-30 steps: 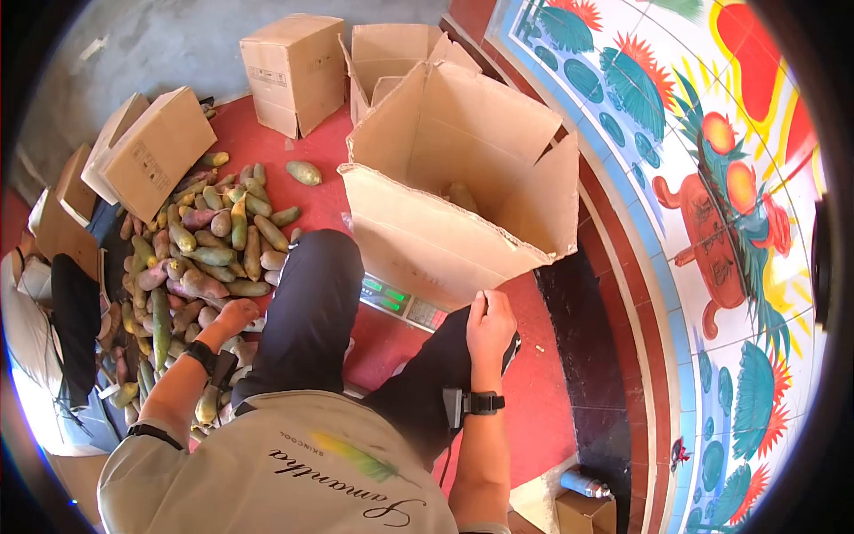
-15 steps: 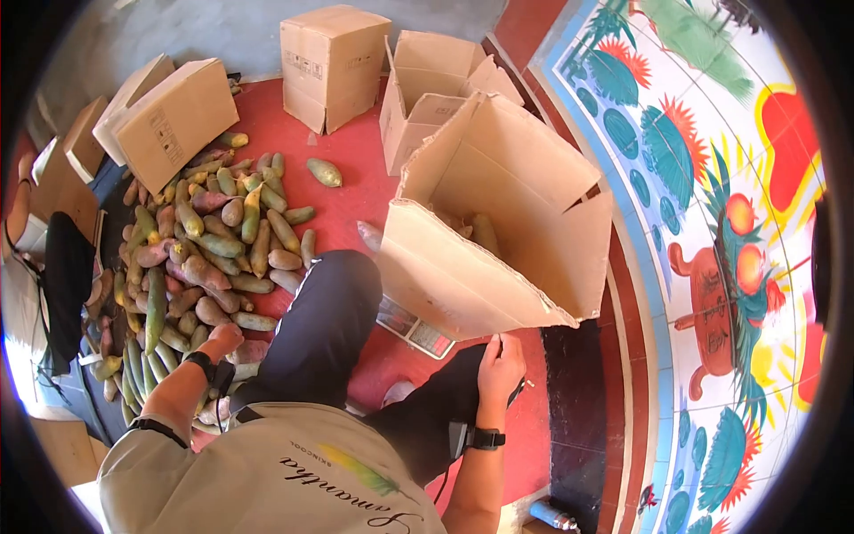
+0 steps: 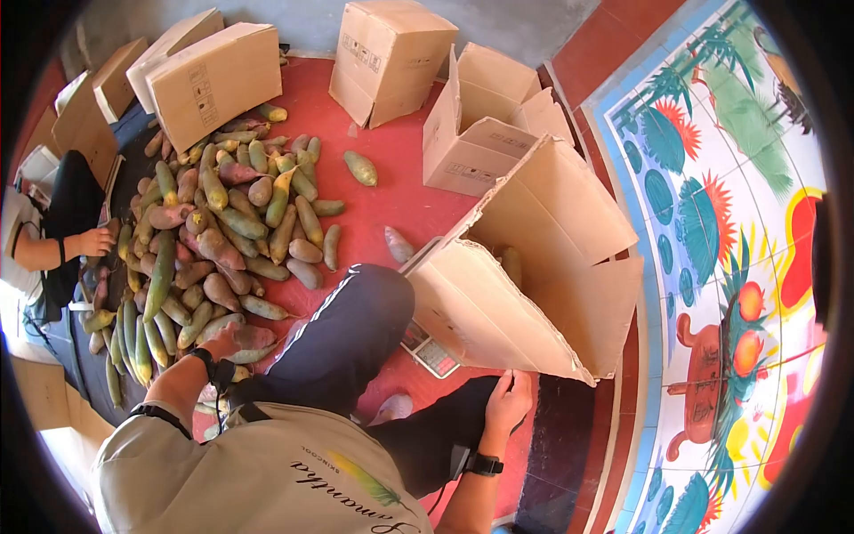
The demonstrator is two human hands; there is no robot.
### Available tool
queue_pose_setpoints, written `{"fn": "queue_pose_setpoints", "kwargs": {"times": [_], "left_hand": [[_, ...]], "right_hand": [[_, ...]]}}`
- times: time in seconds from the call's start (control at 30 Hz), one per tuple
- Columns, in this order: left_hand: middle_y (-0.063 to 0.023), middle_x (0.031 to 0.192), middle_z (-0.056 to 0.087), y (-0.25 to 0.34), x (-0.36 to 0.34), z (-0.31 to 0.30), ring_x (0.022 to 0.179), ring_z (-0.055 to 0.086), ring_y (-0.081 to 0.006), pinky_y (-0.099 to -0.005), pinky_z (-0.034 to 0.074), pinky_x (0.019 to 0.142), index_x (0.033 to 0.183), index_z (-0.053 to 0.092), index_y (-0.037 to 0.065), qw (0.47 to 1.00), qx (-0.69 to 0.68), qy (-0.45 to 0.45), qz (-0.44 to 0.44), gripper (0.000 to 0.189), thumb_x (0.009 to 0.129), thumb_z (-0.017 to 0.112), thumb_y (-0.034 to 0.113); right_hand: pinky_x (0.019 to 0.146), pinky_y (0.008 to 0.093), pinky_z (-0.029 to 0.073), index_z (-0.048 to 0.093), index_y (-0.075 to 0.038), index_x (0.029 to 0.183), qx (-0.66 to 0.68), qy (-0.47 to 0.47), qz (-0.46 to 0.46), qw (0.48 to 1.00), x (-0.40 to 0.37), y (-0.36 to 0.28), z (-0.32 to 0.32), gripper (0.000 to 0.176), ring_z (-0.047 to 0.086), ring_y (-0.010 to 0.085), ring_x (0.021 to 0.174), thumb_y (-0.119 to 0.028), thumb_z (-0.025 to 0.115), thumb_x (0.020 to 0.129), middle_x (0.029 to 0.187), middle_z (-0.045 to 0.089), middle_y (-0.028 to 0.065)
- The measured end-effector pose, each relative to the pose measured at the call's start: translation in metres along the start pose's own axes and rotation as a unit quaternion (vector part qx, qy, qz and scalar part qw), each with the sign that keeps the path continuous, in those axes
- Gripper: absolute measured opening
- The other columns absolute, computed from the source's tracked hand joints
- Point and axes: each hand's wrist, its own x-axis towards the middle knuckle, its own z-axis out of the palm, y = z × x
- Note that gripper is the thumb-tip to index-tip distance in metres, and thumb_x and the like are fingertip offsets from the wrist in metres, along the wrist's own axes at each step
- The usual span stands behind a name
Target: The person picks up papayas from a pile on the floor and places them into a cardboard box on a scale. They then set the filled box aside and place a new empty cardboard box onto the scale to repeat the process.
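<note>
My left hand (image 3: 220,343) reaches down at the near edge of a heap of long vegetables (image 3: 227,236), green, yellowish and reddish-brown. Its fingers are closed on a reddish vegetable (image 3: 255,337). Over my bent thigh, my right hand (image 3: 509,402) has its fingertips closed at the near rim of a large open cardboard box (image 3: 485,298). The box leans towards me, and a few vegetables (image 3: 511,264) show inside it. Beneath the box, part of a scale with a keypad (image 3: 436,358) sticks out; the rest is hidden.
A second open box (image 3: 467,165) and an upright box (image 3: 387,67) stand behind. More cartons (image 3: 213,84) lean beyond the heap. Single vegetables (image 3: 360,167) lie on the red floor. At the left, another person's hand (image 3: 93,242) is by the heap. A painted tile wall (image 3: 703,267) runs along the right.
The camera view has shifted, so most things sit lower and further right. My hands keep about the same places at the heap and box rim. The other person's hand now shows beside the heap.
</note>
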Motion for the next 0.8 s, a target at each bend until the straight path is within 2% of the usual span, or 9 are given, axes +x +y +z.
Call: {"fn": "queue_pose_setpoints", "kwargs": {"times": [0.13,0.2,0.3,0.33,0.37,0.47,0.6,0.7,0.8], "left_hand": [[-0.0238,0.124,0.045,-0.004,0.013,0.016,0.113,0.047,-0.0377,-0.0402,0.040,0.094,0.137,0.023,0.011,1.000,-0.013,0.007,-0.026,0.075,0.073,0.062,0.021],[-0.0255,0.127,0.041,-0.011,0.021,0.026,0.114,0.045,-0.0392,-0.0402,0.040,0.095,0.139,0.016,0.009,0.997,-0.062,0.037,-0.037,0.083,0.072,0.064,0.023],[-0.0261,0.126,0.041,-0.014,0.028,0.029,0.115,0.044,-0.0393,-0.0396,0.041,0.094,0.141,0.012,0.011,0.996,-0.077,0.016,-0.046,0.090,0.071,0.067,0.025],[-0.0256,0.125,0.042,0.001,0.016,0.019,0.116,0.044,-0.0378,-0.0383,0.043,0.092,0.137,0.021,0.008,0.989,-0.115,0.021,-0.093,0.089,0.067,0.070,0.028],[-0.0256,0.125,0.042,-0.003,0.025,0.022,0.116,0.044,-0.0378,-0.0383,0.043,0.092,0.137,0.021,0.008,0.988,-0.119,0.019,-0.097,0.089,0.067,0.070,0.028],[-0.0234,0.121,0.046,-0.008,0.043,0.031,0.114,0.047,-0.0341,-0.0372,0.045,0.090,0.122,0.039,0.002,0.991,-0.064,0.024,-0.117,0.079,0.059,0.076,0.033],[-0.0213,0.113,0.054,0.022,0.013,0.017,0.107,0.053,-0.0317,-0.0358,0.046,0.089,0.120,0.039,0.000,0.986,-0.081,0.042,-0.137,0.082,0.057,0.076,0.036],[-0.0203,0.113,0.055,0.031,0.006,0.011,0.107,0.054,-0.0304,-0.0347,0.046,0.088,0.120,0.038,-0.002,0.980,-0.129,0.021,-0.149,0.083,0.056,0.076,0.037],[-0.0193,0.112,0.057,0.038,0.005,-0.001,0.105,0.055,-0.0297,-0.0345,0.046,0.087,0.119,0.039,-0.003,0.986,-0.111,0.018,-0.121,0.084,0.057,0.076,0.038]], "right_hand": [[0.062,0.0403,0.046,0.058,0.001,0.085,-0.036,0.001,-0.038,0.999,0.004,-0.005,-0.003,0.009,0.058,0.0335,0.071,-0.007,0.056,0.081,0.079,0.059,0.0158],[0.068,0.0388,0.046,0.058,0.002,0.087,-0.027,-0.025,-0.010,0.999,0.002,-0.003,-0.003,0.010,0.058,0.0354,0.075,-0.006,0.055,0.081,0.085,0.060,0.0187],[0.068,0.0387,0.047,0.058,0.002,0.087,-0.024,-0.024,-0.002,0.999,0.001,-0.006,-0.004,0.010,0.058,0.0350,0.075,-0.006,0.055,0.082,0.085,0.060,0.0185],[0.068,0.0387,0.047,0.058,0.002,0.087,-0.024,-0.028,-0.006,0.999,0.001,-0.005,-0.003,0.010,0.058,0.0350,0.075,-0.006,0.055,0.082,0.085,0.060,0.0185],[0.067,0.0386,0.047,0.058,0.002,0.087,-0.027,-0.029,-0.008,0.999,0.000,-0.003,-0.003,0.010,0.058,0.0348,0.075,-0.006,0.055,0.082,0.085,0.060,0.0183],[0.066,0.0383,0.047,0.058,0.001,0.087,-0.037,-0.032,-0.014,0.999,-0.002,0.003,-0.001,0.009,0.058,0.0344,0.074,-0.006,0.055,0.082,0.083,0.059,0.0177],[0.066,0.0383,0.046,0.058,0.001,0.086,-0.046,-0.028,-0.030,0.998,-0.003,0.010,0.000,0.010,0.058,0.0336,0.073,-0.007,0.054,0.083,0.082,0.059,0.0167],[0.066,0.0381,0.046,0.058,0.001,0.085,-0.054,-0.033,-0.031,0.998,-0.002,0.008,0.000,0.010,0.058,0.0332,0.073,-0.008,0.054,0.083,0.081,0.059,0.0164],[0.066,0.0380,0.046,0.058,0.001,0.084,-0.068,-0.036,-0.037,0.996,-0.002,0.009,0.000,0.010,0.058,0.0331,0.073,-0.008,0.054,0.083,0.081,0.059,0.0163]]}}
